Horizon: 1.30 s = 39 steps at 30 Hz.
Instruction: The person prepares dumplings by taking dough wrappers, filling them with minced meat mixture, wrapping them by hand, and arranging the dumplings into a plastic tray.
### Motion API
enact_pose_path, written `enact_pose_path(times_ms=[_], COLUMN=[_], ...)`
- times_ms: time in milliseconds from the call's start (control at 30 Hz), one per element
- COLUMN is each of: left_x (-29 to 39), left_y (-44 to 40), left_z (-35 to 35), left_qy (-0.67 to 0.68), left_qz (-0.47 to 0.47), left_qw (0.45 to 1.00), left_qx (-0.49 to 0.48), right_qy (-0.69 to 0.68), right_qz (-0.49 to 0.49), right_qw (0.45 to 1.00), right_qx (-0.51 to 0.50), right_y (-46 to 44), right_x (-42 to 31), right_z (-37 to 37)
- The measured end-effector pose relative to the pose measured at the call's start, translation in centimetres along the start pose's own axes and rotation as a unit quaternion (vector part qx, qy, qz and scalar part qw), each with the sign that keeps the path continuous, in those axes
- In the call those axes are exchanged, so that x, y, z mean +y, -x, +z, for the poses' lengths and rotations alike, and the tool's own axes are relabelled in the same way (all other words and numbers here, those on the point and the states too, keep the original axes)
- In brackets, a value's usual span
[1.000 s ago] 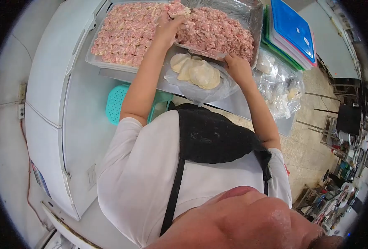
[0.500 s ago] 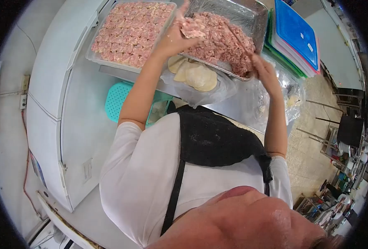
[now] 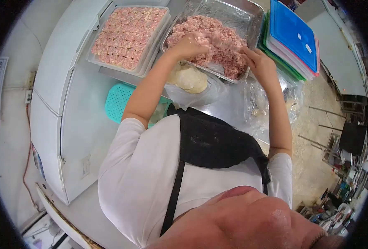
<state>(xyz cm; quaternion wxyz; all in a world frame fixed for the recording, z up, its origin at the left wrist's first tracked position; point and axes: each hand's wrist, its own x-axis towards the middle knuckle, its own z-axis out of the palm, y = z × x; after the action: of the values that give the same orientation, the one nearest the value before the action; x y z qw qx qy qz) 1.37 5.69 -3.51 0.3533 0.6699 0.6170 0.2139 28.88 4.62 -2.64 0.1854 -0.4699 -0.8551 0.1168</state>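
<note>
My left hand is over the left side of the metal tray, its fingers curled around a dumpling wrapper with pink meat that is mostly hidden. My right hand is at the tray's right edge, closed on the end of a thin spreading stick. That stick is smeared by motion and reaches across the minced meat toward my left hand. Close below the tray, a stack of round pale dough wrappers lies on a plastic bag.
To the left, a clear plastic container holds rows of filled dumplings. Stacked coloured lids stand right of the tray. Crumpled clear plastic lies below them. A turquoise perforated basket sits low beside the white freezer.
My left hand has moved down and right from between the containers to over the minced meat, its fingers curling inward. My right hand has tilted the stick flatter, toward the left hand.
</note>
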Motion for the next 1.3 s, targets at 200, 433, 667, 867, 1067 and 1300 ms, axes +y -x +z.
enact_pose_path(times_ms=[200,433,667,867,1067,1300], left_x=[-2.1,2.4,0.7,-1.2,-0.2,-0.1], left_y=[-1.4,3.1,1.0,0.0,2.1,3.0], left_z=[0.9,-2.1,0.5,1.4,-0.2,-2.6], left_qy=[0.083,0.086,0.059,0.118,0.05,0.042], left_qz=[0.078,0.109,0.151,0.069,0.087,0.258], left_qw=[0.991,0.99,0.987,0.99,0.994,0.963], left_qx=[-0.066,-0.006,0.014,0.023,0.049,0.061], right_qy=[0.177,-0.046,-0.265,-0.029,0.093,-0.248], right_qz=[0.023,0.089,0.007,-0.033,0.084,0.024], right_qw=[0.984,0.995,0.964,0.997,0.989,0.968], right_qx=[-0.018,-0.004,-0.023,0.06,-0.081,-0.014], right_y=[-0.2,1.9,1.8,1.5,1.8,2.2], right_x=[1.5,2.0,-1.4,-2.5,3.8,-3.3], right_z=[4.9,-2.7,2.4,1.2,1.7,-2.8])
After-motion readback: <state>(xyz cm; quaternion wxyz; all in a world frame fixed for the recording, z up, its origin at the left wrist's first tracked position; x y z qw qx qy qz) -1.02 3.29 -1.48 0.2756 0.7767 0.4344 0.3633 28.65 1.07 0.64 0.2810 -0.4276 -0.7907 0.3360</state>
